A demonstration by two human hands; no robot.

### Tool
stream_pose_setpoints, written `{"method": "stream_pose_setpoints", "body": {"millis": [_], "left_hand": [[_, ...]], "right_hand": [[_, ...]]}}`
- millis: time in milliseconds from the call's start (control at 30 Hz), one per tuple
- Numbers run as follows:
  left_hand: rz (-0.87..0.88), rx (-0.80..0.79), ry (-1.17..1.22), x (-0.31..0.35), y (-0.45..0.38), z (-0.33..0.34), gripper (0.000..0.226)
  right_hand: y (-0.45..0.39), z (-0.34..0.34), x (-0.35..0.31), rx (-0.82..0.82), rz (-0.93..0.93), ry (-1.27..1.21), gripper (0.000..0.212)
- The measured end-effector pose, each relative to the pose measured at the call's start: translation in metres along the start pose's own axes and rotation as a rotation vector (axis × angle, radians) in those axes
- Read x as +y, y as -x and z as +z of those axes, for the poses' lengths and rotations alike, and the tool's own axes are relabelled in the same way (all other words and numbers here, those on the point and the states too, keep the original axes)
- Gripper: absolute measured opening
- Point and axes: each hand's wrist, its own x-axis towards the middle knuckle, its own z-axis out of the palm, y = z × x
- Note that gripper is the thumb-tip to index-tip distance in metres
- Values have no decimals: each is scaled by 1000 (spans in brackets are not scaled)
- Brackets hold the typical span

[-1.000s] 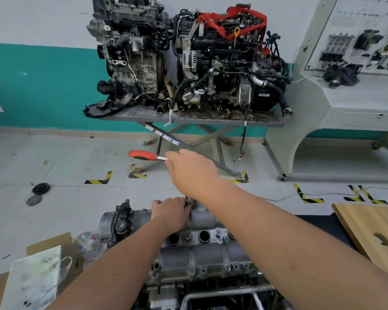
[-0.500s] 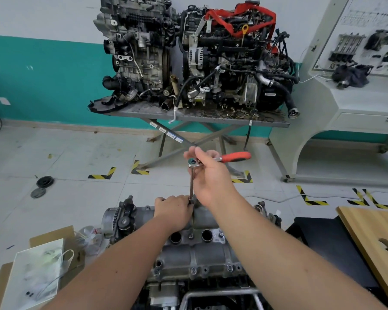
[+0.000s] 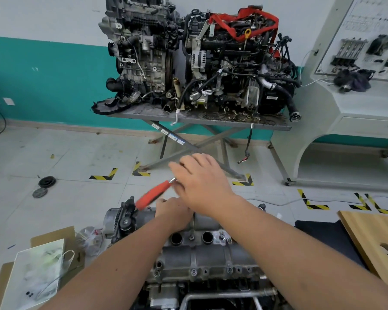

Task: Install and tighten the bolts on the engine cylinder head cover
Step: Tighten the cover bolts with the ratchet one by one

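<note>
The grey aluminium cylinder head cover (image 3: 199, 256) lies in front of me, with two round plug holes and small bolts along its near flange. My right hand (image 3: 202, 182) is above its far edge and holds the head end of a ratchet wrench, whose red handle (image 3: 154, 194) points down to the left and is blurred. My left hand (image 3: 171, 212) rests curled on the far top of the cover around the extension bar under the ratchet. The bar and the bolt under it are mostly hidden by both hands.
A cardboard box (image 3: 52, 238) with a plastic bag sits at the lower left. At the right is a wooden board (image 3: 372, 233) with a hole. Two engines stand on a scissor table (image 3: 199, 119) by the wall. Two black discs (image 3: 46, 182) lie on the floor.
The red ratchet handle swung from the left to the right, then back to the lower left, as my right hand turned it. My left hand stayed on the cover.
</note>
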Motion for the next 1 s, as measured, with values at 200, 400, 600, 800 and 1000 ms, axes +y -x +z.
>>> {"method": "stream_pose_setpoints", "body": {"millis": [200, 400, 600, 800, 1000], "left_hand": [[50, -39, -46, -5, -1, 6, 35], [15, -28, 43, -8, 1, 3, 29], [5, -25, 67, -9, -3, 8, 30], [25, -19, 104, -11, -2, 6, 22], [46, -10, 111, -10, -3, 5, 24]], "right_hand": [[-20, -16, -5, -293, -29, 149, 48], [-36, -17, -6, -418, 372, -145, 35], [-43, -23, -9, -390, 864, -888, 24], [-50, -13, -5, -48, 1389, -1789, 6], [-26, 4, -3, 454, 1441, -1825, 16]]}}
